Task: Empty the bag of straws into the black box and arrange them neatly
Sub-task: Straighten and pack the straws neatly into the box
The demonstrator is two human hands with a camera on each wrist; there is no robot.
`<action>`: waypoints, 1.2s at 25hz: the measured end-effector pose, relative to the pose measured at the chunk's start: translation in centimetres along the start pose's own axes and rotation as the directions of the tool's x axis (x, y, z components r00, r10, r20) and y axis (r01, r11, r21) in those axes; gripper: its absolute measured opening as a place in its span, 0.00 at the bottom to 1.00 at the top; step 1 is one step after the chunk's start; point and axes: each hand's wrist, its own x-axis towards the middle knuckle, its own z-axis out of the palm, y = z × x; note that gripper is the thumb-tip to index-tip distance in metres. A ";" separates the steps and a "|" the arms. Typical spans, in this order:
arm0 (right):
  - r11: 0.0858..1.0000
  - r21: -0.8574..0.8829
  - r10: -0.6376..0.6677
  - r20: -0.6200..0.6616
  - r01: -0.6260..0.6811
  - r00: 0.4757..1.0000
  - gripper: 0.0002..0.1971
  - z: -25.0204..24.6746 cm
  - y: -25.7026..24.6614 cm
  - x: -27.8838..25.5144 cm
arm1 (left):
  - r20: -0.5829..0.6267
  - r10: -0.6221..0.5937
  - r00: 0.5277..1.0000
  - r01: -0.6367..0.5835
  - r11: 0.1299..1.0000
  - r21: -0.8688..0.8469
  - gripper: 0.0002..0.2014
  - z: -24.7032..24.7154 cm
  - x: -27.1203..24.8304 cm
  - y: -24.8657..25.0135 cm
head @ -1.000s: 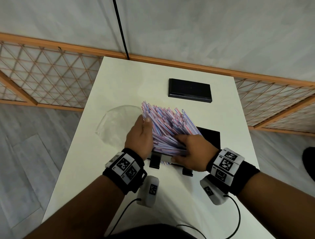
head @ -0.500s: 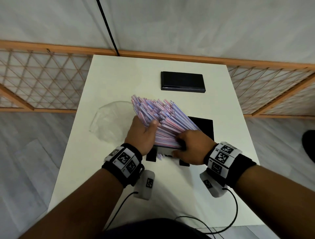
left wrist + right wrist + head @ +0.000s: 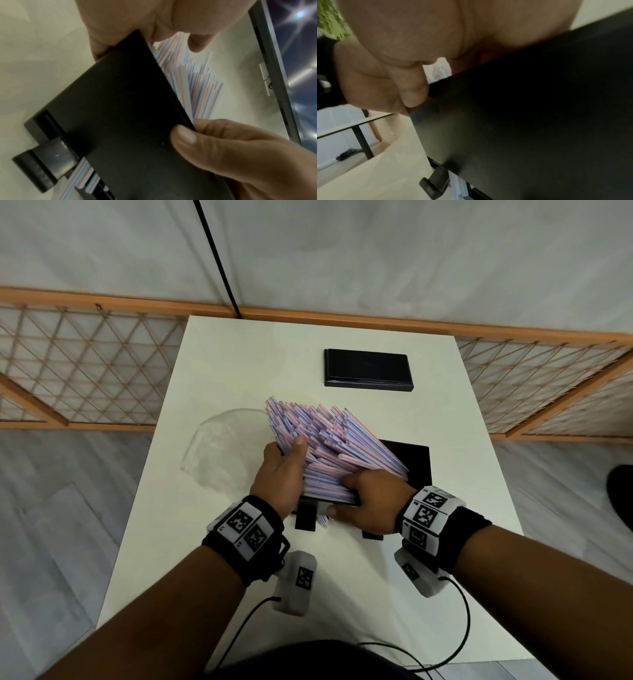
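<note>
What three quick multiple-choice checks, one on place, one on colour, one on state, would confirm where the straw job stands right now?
1. Where does the empty clear bag lie?
A. On the table left of the straws
B. Inside the black box
C. On the floor

2. What colours are the straws?
A. Green and yellow
B. Pink, blue and white stripes
C. Plain black

3. How do the straws sit in the black box?
A. Lying flat and level
B. Fanned out, ends jutting past the rim
C. Still sealed in the bag

Answers:
1 A, the head view shows the bag flat on the table beside the left hand.
2 B, the stripes show in the head and left wrist views.
3 B, the bundle spreads upward between the left hand and the right hand.
</note>
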 end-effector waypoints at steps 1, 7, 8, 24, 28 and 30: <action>0.998 -0.050 0.030 0.005 -0.029 1.000 0.22 -0.1 -0.3 0.1 | 0.010 -0.011 1.000 0.011 1.000 0.007 0.26 0.0 -0.1 0.0; 0.997 -0.073 0.021 0.031 -0.019 0.999 0.16 -0.1 -1.8 1.3 | 0.060 -0.011 0.998 0.011 1.000 0.002 0.25 -0.1 -0.2 0.0; 0.993 -0.108 0.048 0.043 -0.043 0.998 0.18 -0.1 -1.9 1.4 | 0.070 -0.009 0.998 0.009 1.000 -0.005 0.26 -0.2 -0.2 0.0; 0.991 -0.047 0.133 0.177 -0.127 0.975 0.24 -0.6 -2.7 3.0 | 0.084 -0.023 0.996 0.029 0.997 -0.070 0.25 -0.1 -0.2 -0.2; 0.988 0.091 0.100 0.211 -0.122 0.972 0.23 -1.4 -2.5 3.2 | 0.052 0.049 0.997 -0.042 0.991 -0.127 0.40 -0.3 0.1 -0.3; 0.994 0.069 0.069 0.228 -0.087 0.971 0.25 -1.2 -2.5 3.5 | 0.020 0.102 0.995 -0.099 0.988 -0.118 0.43 -0.4 0.6 -0.4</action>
